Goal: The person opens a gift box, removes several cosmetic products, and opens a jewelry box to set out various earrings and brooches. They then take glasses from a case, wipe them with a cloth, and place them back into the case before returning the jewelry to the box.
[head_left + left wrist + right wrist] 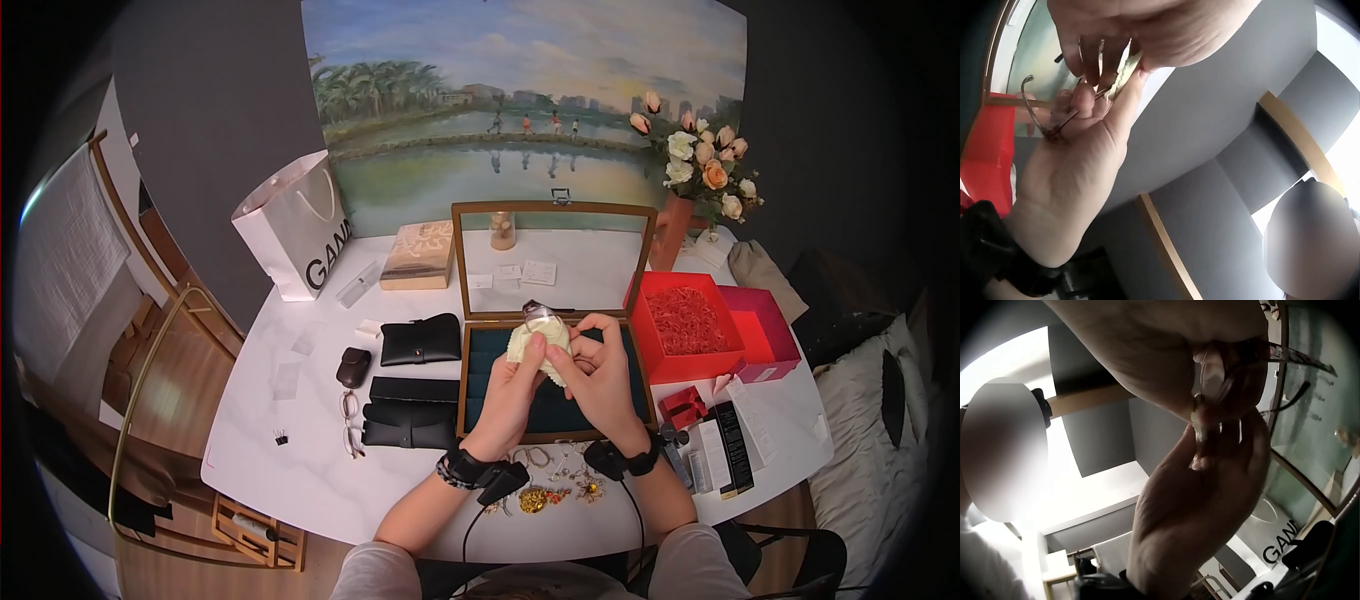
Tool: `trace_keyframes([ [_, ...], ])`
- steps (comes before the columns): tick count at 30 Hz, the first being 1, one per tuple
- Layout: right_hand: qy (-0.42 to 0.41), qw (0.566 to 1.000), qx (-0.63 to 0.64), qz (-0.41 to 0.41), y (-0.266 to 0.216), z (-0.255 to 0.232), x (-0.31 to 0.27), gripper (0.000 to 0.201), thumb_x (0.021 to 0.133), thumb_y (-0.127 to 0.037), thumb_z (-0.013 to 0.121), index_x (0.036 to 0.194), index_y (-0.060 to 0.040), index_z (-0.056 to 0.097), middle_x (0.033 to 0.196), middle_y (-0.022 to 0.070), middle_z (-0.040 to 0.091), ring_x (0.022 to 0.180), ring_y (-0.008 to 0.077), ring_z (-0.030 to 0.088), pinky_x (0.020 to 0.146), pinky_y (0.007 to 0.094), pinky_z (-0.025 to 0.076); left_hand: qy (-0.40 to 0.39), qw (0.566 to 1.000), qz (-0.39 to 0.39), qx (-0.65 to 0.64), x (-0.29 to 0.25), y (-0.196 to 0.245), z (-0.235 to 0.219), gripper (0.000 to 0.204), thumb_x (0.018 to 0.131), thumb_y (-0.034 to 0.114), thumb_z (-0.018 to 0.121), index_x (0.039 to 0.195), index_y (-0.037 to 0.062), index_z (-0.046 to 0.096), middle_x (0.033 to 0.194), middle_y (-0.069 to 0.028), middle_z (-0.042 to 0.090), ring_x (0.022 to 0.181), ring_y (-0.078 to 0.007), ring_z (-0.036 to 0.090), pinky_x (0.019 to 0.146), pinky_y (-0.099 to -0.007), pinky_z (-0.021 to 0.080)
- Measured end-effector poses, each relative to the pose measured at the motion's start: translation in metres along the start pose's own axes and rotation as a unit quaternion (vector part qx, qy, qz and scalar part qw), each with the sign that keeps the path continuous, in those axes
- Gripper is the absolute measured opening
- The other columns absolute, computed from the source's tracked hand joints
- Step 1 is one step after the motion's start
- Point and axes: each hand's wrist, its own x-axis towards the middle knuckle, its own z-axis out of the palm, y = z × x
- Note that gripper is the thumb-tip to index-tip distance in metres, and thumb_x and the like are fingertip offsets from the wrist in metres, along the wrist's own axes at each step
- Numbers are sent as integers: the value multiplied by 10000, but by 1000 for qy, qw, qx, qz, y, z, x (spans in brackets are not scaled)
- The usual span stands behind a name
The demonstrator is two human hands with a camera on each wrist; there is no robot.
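Both hands come together over the open wooden jewellery box (466, 405). A pair of eyeglasses (540, 312) is held between them, lens side up, with a pale yellow cloth (522, 345) folded about a lens. My left hand (508, 398) pinches cloth and lens, thumb pressed on the cloth. From the other side my right hand (603, 385) grips the glasses, its thumb also on the cloth. Thin temples (1034, 109) stick out past the right fingers in the left wrist view. One clear lens (1213, 374) shows between the fingers in the right wrist view.
Left of the box lie black cases (420, 341), a brown case (353, 367) and another pair of glasses (349, 425). Jewellery (540, 498) lies in front. Red boxes (690, 330) stand at right, a paper bag (285, 230) at back left, flowers (705, 160) at back right.
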Motion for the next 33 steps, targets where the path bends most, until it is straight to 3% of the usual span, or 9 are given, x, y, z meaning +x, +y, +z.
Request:
trace_keyframes([
  [4,56,996,68,-29,7,11,1,283,1051,-112,651,1204,-32,427,803,27,679,622,15,535,545,186,400,22,998,7,-55,3,7,-7,444,1137,366,470,1334,-4,616,1344,-133,680,1195,-184,661,1047,-344,505],
  [7,-32,997,-71,13,7,6,-2,196,1081,-209,614,1031,-31,550,617,1,582,543,53,492,515,258,333,42,997,6,-61,6,11,-12,429,1129,335,497,1354,-17,596,1334,-147,680,1210,-193,665,1050,-349,523],
  [8,-32,997,-70,15,4,6,-3,196,1081,-209,614,1031,-31,550,617,1,582,543,53,492,515,258,333,51,996,-1,-78,6,11,-13,415,1125,315,512,1358,-18,591,1332,-146,681,1215,-192,664,1043,-347,531],
  [10,-69,973,-219,-10,-1,5,-3,201,1089,-215,591,1055,-21,550,589,33,541,512,115,508,510,287,354,55,995,8,-88,8,5,-16,396,1112,276,545,1372,-21,578,1328,-138,684,1222,-192,662,1034,-348,546],
  [14,-93,975,-199,-36,5,5,-2,205,1107,-221,547,1061,-22,551,585,63,525,496,173,513,505,309,366,60,993,-2,-100,12,10,-25,390,1100,261,573,1376,-14,577,1323,-120,686,1228,-191,660,1037,-332,543],
  [17,-109,983,-138,-55,6,8,-2,240,1131,-240,487,1054,-23,555,587,65,519,507,165,529,510,317,384,70,989,-9,-129,9,8,-21,394,1097,280,580,1363,-11,587,1319,-115,688,1227,-187,661,1040,-321,537],
  [20,-78,990,-121,-13,5,5,-3,290,1150,-259,432,1056,-18,564,594,47,497,515,140,508,521,308,394,56,993,1,-100,6,8,-10,422,1103,331,562,1341,-16,594,1313,-120,689,1220,-187,665,1050,-323,531],
  [22,-110,990,-89,-8,3,-1,-2,314,1159,-260,402,1071,-14,575,602,24,474,524,105,466,528,293,395,43,994,20,-94,8,19,-14,440,1109,341,550,1334,-32,608,1299,-152,701,1205,-195,677,1049,-319,531],
  [33,-90,993,-69,-29,3,6,-7,403,1175,-289,318,1091,-1,588,591,6,422,545,89,427,534,287,383,63,993,21,-93,10,13,-16,469,1114,377,526,1327,-33,604,1296,-143,695,1213,-201,667,1054,-337,523],
])
